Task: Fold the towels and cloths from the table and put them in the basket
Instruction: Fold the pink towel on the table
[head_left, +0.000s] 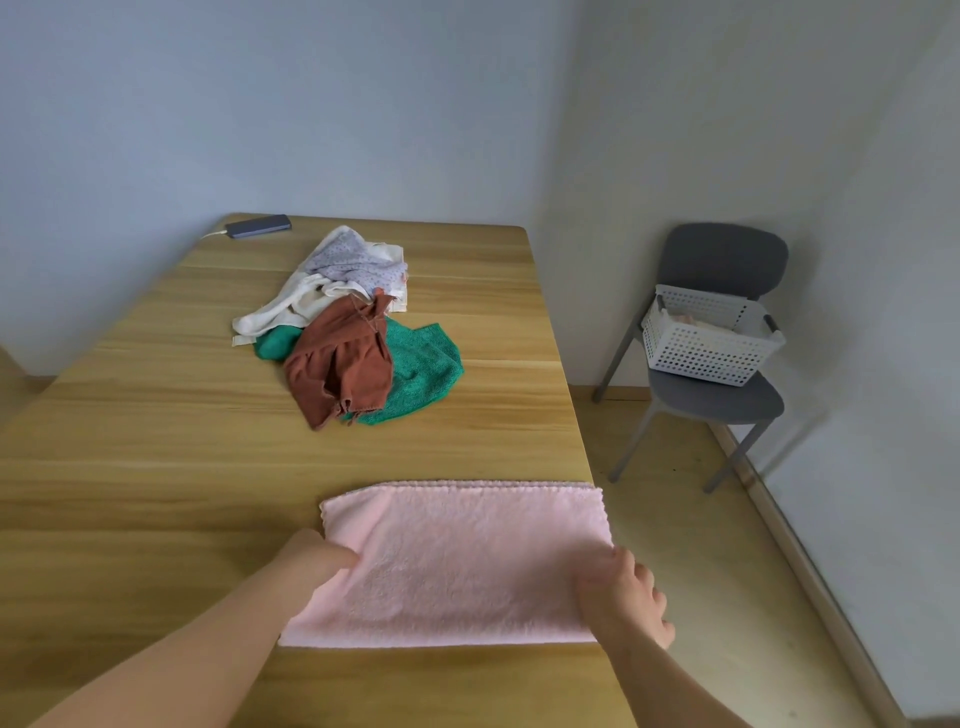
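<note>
The pink towel (457, 561) is lying half-folded on the near part of the wooden table (156, 467), with its right end hanging just past the table's right edge. That is where trouble is looming: if the right side is released or tugged unevenly, the overhanging end is likely to slide off toward the floor, or the layers may shift so the next fold comes out crooked. The plush fabric is also looking soft enough to bunch under a one-sided pull. The left hand (317, 556) is reaching in low along the table and gripping the towel's left end, thumb on top and fingers hidden beneath. The right hand (626, 592) is curling knuckles-up over the right end, clamping it at the table edge. The white perforated basket (711, 343) is waiting on the grey chair (722, 400), well apart from the table.
</note>
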